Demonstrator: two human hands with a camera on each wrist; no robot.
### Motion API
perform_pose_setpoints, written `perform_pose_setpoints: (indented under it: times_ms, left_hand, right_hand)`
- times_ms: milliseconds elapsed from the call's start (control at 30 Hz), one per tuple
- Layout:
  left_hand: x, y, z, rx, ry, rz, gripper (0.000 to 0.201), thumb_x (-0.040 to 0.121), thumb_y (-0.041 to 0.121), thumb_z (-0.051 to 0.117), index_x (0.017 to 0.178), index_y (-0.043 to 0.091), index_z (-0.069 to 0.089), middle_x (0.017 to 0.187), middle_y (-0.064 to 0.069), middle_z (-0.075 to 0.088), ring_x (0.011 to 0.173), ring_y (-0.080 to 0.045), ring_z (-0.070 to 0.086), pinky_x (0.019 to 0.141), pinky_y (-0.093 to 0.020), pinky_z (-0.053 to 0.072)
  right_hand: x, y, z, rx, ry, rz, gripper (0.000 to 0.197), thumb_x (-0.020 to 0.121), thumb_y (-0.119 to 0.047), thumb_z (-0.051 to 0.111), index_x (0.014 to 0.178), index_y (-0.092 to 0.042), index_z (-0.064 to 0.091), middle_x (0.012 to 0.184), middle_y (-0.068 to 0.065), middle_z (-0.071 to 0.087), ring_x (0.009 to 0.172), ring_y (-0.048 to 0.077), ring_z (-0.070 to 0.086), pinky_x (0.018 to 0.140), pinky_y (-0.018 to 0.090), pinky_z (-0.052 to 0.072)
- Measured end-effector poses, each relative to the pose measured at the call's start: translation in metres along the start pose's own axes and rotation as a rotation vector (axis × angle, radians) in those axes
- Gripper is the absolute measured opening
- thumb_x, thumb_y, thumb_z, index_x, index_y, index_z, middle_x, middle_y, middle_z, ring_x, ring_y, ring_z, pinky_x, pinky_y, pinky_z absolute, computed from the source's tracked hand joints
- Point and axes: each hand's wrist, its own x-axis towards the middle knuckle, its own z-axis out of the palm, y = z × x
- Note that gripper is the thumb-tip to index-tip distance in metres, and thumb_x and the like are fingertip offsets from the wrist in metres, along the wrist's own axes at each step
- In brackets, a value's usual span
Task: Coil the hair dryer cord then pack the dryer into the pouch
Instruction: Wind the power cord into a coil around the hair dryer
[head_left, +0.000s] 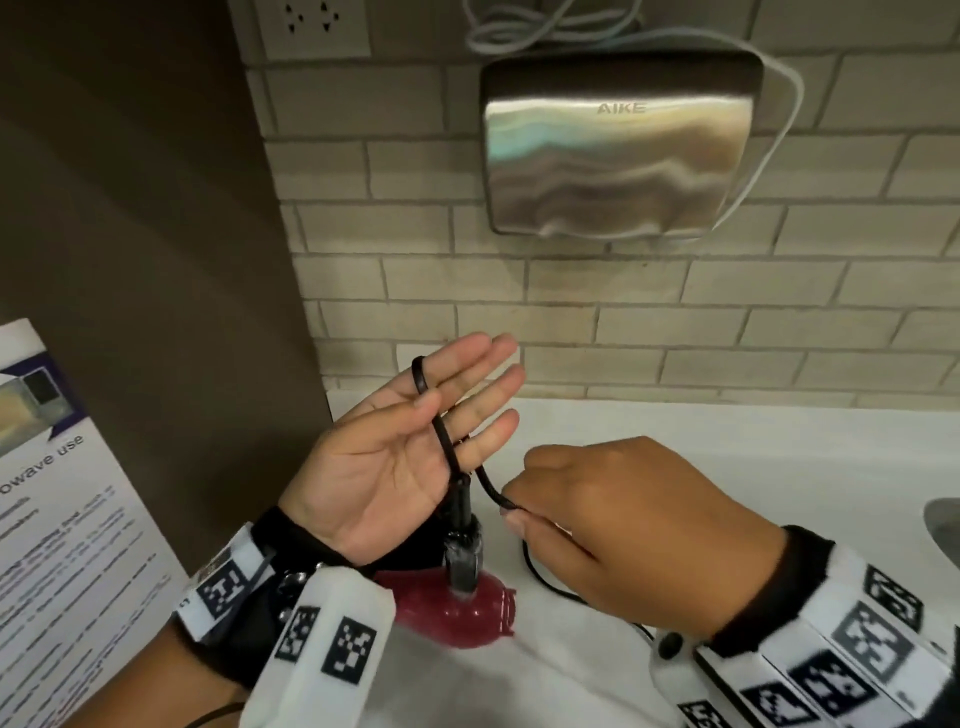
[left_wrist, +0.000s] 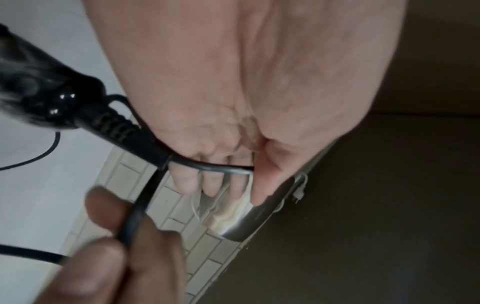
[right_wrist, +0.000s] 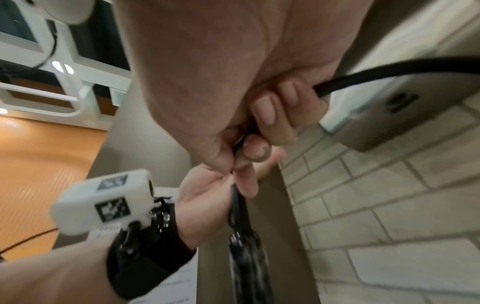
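My left hand is held palm up with straight fingers, and the black cord runs in a loop over the index finger and across the palm. The hair dryer's black handle hangs from the cord below that hand, above its red body at the white counter. My right hand pinches the cord just right of the handle; slack trails under it. The left wrist view shows the cord crossing my fingers. In the right wrist view the cord leaves my curled fingers. I see no pouch for certain.
A steel hand dryer with a white cable hangs on the brick wall ahead. A wall socket is at the top left. A printed notice leans at the left by a brown panel. A sink's edge shows at the right.
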Motion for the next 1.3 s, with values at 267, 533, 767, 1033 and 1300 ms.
perform_pose_setpoints:
  times_ms: [267, 533, 767, 1033, 1300]
  left_hand:
    - [-0.002, -0.010, 0.028, 0.422, 0.095, -0.010, 0.027, 0.087, -0.008, 0.042, 0.101, -0.012, 0.064, 0.138, -0.012, 0.064, 0.129, -0.024, 0.059, 0.091, -0.030, 0.056]
    - [-0.003, -0.013, 0.036, 0.282, 0.137, 0.006, 0.032, 0.099, 0.010, 0.043, 0.105, 0.000, 0.073, 0.102, -0.015, 0.076, 0.094, -0.020, 0.074, 0.079, -0.026, 0.058]
    - [-0.003, -0.009, 0.033, 0.467, -0.025, -0.314, 0.071, 0.097, 0.059, 0.031, 0.079, -0.001, 0.065, 0.054, -0.010, 0.060, 0.037, -0.015, 0.053, 0.047, -0.028, 0.046]
    - [-0.003, 0.005, 0.020, -0.146, 0.000, -0.222, 0.044, 0.106, 0.039, 0.035, 0.080, 0.009, 0.054, 0.054, 0.002, 0.053, 0.040, -0.008, 0.048, 0.050, -0.024, 0.043]
    - [0.003, 0.026, 0.000, -0.190, -0.024, -0.015, 0.062, 0.109, 0.041, 0.024, 0.131, -0.006, 0.057, 0.128, -0.026, 0.066, 0.136, -0.040, 0.049, 0.118, -0.051, 0.030]
  right_hand:
    - [0.017, -0.001, -0.047, 0.035, 0.000, -0.165, 0.019, 0.094, -0.042, 0.053, 0.090, -0.029, 0.066, 0.085, -0.016, 0.061, 0.068, 0.003, 0.044, 0.059, 0.027, 0.046]
    - [0.027, 0.008, -0.052, 0.103, 0.078, -0.152, 0.018, 0.092, -0.044, 0.056, 0.096, -0.031, 0.069, 0.085, -0.021, 0.056, 0.072, -0.001, 0.050, 0.067, 0.032, 0.053]
    - [0.049, 0.040, -0.049, 0.480, 0.195, -0.035, 0.021, 0.080, -0.034, 0.078, 0.084, -0.017, 0.068, 0.077, -0.005, 0.068, 0.070, 0.014, 0.063, 0.068, 0.035, 0.055]
    - [0.041, 0.067, 0.021, 0.705, 0.214, 0.272, 0.015, 0.097, -0.030, 0.055, 0.093, -0.030, 0.069, 0.072, -0.008, 0.062, 0.067, 0.002, 0.057, 0.064, 0.013, 0.044]
    - [0.008, 0.039, 0.042, 0.270, -0.024, 0.121, 0.036, 0.100, -0.053, 0.030, 0.097, -0.030, 0.058, 0.086, -0.010, 0.067, 0.078, 0.011, 0.061, 0.072, 0.038, 0.053]
